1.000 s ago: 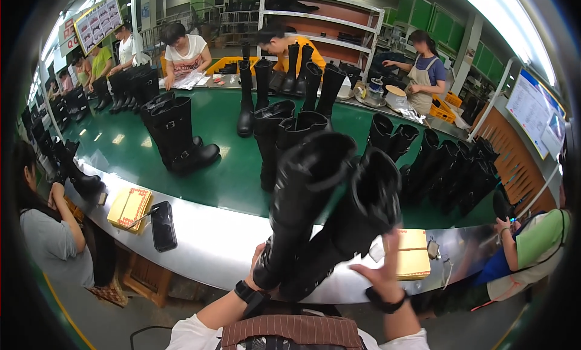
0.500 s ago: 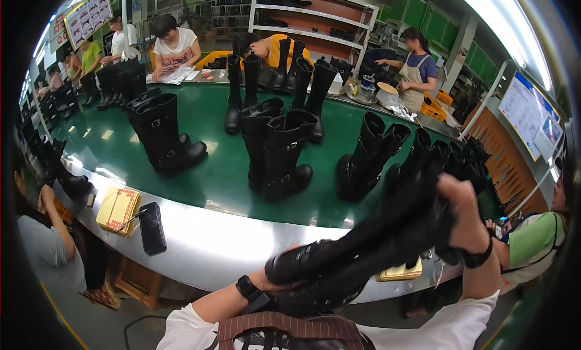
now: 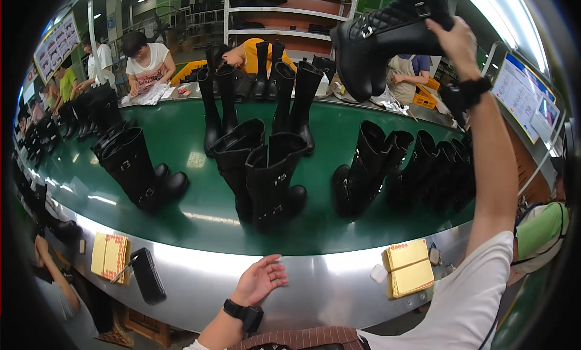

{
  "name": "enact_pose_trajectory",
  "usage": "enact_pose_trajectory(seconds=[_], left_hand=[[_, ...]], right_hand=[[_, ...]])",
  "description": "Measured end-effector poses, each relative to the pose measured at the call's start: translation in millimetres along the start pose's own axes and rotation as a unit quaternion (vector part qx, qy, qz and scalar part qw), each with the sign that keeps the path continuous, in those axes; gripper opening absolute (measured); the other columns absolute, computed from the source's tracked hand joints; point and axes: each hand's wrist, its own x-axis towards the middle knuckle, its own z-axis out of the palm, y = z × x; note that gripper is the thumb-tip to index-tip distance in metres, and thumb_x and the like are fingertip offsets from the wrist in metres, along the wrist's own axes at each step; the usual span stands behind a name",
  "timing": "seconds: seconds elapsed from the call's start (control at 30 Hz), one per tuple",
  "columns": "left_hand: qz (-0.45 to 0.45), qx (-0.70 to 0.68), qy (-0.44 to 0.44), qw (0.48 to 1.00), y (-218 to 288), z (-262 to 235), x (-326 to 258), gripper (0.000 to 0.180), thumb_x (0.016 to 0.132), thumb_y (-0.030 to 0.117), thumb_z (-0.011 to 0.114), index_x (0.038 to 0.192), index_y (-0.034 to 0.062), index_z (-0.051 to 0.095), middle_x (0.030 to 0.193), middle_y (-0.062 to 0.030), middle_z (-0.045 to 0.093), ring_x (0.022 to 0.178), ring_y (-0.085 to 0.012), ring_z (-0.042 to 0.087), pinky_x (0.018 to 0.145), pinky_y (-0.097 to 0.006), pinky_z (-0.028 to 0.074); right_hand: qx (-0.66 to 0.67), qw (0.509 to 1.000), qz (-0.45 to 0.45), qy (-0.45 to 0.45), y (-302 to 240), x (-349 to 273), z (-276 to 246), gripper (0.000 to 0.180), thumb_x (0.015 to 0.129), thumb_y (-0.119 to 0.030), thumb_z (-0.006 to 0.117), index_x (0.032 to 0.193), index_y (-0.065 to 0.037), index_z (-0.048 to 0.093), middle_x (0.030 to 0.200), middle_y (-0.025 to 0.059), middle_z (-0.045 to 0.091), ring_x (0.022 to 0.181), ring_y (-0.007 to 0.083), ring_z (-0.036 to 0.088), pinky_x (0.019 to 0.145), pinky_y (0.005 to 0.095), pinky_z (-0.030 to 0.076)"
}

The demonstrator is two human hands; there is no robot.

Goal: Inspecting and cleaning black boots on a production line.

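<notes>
Right hand [image 3: 451, 38] fingers grip quilted black boot [image 3: 387, 35] raised high; left hand [image 3: 260, 280] fingers spread, empty, above tabletop [image 3: 315, 289]; keep a firm hold at the shaft and steady the sole

A long green worktop [image 3: 200, 138] with a shiny metal rim [image 3: 315, 283] carried pairs of tall black boots [image 3: 269, 180] standing upright in clusters. On the rim lay two yellow pads [image 3: 408, 266] [image 3: 109, 254] and a black phone [image 3: 147, 275].
</notes>
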Motion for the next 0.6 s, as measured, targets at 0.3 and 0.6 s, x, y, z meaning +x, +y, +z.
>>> enact_pose_trajectory(seconds=[0.3,0.6], left_hand=[[-0.039,-0.011,0.001,0.999,20,-8,1,0.038,0.100,0.023,0.040,0.129,-0.0018,0.046,0.107,-0.0227,0.061,0.102,-0.0335,0.060,0.095,-0.049,0.047],[-0.055,0.008,-0.023,0.998,20,-5,6,0.036,0.101,0.022,0.039,0.130,0.0006,0.044,0.107,-0.0207,0.061,0.103,-0.0341,0.060,0.095,-0.049,0.046]], right_hand=[[0.037,0.977,0.054,-0.205,-26,-106,281,0.056,0.084,-0.023,0.067,0.130,-0.005,0.041,0.107,0.0282,0.064,0.104,0.0461,0.061,0.087,0.0525,0.049],[0.073,0.885,-0.075,-0.453,33,-128,374,0.057,0.089,-0.030,0.060,0.141,-0.022,0.039,0.121,0.0222,0.062,0.115,0.0392,0.057,0.098,0.0446,0.045]])
